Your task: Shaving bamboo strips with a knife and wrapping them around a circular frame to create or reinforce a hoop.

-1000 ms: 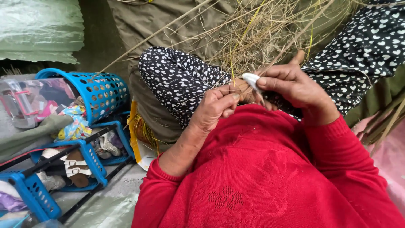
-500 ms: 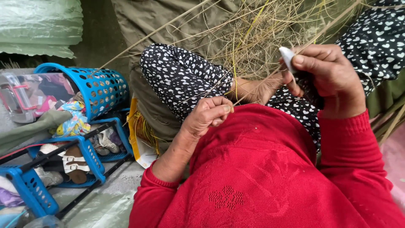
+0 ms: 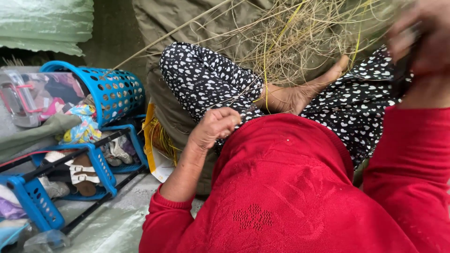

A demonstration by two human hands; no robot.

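Straw point(image 3: 300, 42) strands are pinched in the closed left hand point(image 3: 213, 129); the blurred right hand point(image 3: 422, 42) is raised, grip not discernible. One blue basket point(image 3: 117, 91) is seen.

Left hand point(image 3: 213, 127) curled shut at the lap; right hand point(image 3: 422, 35) raised, blurred, seemingly clenched.

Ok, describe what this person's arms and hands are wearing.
Both arms are in red knit sleeves; the left sleeve is pushed up toward the elbow, the right sleeve reaches the wrist. The left hand is bare, no rings visible. The right hand is blurred.
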